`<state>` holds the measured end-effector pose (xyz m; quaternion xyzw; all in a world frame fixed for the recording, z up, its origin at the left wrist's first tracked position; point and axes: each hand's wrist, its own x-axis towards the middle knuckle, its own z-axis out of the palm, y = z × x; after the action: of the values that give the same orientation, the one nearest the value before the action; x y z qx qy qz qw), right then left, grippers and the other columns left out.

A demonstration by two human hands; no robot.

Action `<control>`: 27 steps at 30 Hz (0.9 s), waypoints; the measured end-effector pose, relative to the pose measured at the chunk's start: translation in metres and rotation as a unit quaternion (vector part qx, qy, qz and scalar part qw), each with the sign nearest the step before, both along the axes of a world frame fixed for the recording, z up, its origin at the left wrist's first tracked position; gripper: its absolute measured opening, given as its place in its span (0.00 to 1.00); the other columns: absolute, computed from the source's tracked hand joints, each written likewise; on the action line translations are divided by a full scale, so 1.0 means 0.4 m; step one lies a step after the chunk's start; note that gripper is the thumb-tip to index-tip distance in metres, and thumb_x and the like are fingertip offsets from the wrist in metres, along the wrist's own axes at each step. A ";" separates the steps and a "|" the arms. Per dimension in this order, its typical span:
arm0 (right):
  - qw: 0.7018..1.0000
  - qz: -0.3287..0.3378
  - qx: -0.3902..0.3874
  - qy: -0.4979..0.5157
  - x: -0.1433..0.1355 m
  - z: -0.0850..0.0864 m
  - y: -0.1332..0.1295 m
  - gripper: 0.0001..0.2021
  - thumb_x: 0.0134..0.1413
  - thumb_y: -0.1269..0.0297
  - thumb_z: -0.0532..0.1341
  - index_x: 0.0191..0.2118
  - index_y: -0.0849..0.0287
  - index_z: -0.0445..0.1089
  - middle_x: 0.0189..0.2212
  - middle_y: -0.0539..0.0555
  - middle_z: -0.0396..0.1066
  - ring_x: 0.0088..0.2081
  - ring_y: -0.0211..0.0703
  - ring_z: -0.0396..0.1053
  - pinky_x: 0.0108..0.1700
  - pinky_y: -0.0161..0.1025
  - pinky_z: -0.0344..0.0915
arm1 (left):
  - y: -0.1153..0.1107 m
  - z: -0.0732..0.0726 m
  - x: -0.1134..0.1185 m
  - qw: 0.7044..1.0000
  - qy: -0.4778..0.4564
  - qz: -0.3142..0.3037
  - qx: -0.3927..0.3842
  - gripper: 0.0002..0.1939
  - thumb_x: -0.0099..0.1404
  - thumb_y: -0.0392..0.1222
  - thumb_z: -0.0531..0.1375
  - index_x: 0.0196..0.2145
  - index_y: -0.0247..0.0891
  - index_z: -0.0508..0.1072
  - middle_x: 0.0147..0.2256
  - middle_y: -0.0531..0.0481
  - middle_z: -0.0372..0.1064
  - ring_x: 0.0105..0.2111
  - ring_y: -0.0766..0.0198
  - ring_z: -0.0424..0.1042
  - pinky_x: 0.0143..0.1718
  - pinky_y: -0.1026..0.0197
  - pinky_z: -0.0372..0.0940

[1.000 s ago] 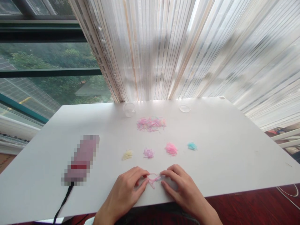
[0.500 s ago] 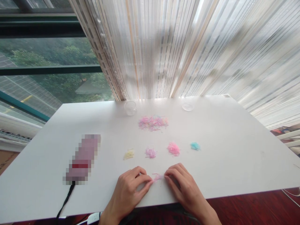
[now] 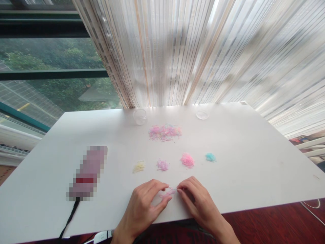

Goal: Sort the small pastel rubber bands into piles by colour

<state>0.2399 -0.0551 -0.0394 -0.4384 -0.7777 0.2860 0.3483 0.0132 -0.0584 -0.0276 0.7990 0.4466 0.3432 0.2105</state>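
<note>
Near the front edge of the white table, a small tuft of pink and lilac strands (image 3: 167,193) lies between my hands. My left hand (image 3: 147,203) has thumb and forefinger spread apart around it, holding nothing. The fingertips of my right hand (image 3: 195,196) are pinched on the strands' right end. Beyond my hands is a row of small piles: yellow (image 3: 139,166), lilac (image 3: 163,165), pink (image 3: 187,160) and turquoise (image 3: 210,157). Farther back lies a larger mixed pile of shredded strands (image 3: 165,132).
A clear round cup (image 3: 140,117) and a clear lid (image 3: 202,115) stand at the table's (image 3: 254,169) back edge. On the left lies a pixelated pinkish object (image 3: 88,173) with a black cord (image 3: 69,220). Striped curtains (image 3: 162,51) hang behind.
My left thumb and forefinger have parted and let go of the strands. My right hand keeps its pinch, nearly in place. The view has shifted slightly.
</note>
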 end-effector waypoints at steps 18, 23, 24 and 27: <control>0.998 0.008 -0.021 0.050 -0.018 0.000 0.012 0.07 0.69 0.72 0.59 0.46 0.54 0.71 0.36 0.52 0.74 0.37 0.43 0.73 0.40 0.39 0.71 | 0.011 -0.024 0.020 0.993 -0.102 -0.021 -0.060 0.06 0.74 0.34 0.61 0.41 0.41 0.78 0.35 0.49 0.80 0.34 0.63 0.79 0.37 0.64 0.72; 0.998 0.010 -0.026 0.050 -0.019 -0.003 0.013 0.07 0.70 0.71 0.59 0.43 0.54 0.73 0.36 0.53 0.74 0.37 0.43 0.74 0.40 0.39 0.72 | 0.011 -0.021 0.020 0.993 -0.105 -0.025 -0.054 0.06 0.74 0.34 0.60 0.43 0.41 0.78 0.36 0.49 0.80 0.35 0.62 0.79 0.39 0.64 0.73; 0.998 0.007 -0.027 0.050 -0.020 -0.003 0.013 0.07 0.70 0.71 0.59 0.43 0.54 0.73 0.35 0.53 0.74 0.37 0.43 0.74 0.39 0.39 0.72 | 0.010 -0.021 0.020 0.993 -0.104 -0.022 -0.056 0.06 0.75 0.35 0.60 0.43 0.41 0.78 0.36 0.49 0.80 0.35 0.63 0.79 0.38 0.64 0.73; 0.998 0.001 -0.024 0.053 -0.019 -0.004 0.013 0.06 0.69 0.71 0.60 0.42 0.54 0.73 0.34 0.52 0.74 0.36 0.43 0.73 0.39 0.38 0.72 | 0.010 -0.023 0.020 0.992 -0.103 -0.014 -0.065 0.05 0.75 0.36 0.61 0.43 0.41 0.78 0.35 0.49 0.79 0.33 0.64 0.78 0.37 0.65 0.73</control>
<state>0.2322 -0.0500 -0.0411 -0.4303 -0.7516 0.3272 0.3780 0.0214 -0.0546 -0.0369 0.7503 0.4328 0.3905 0.3120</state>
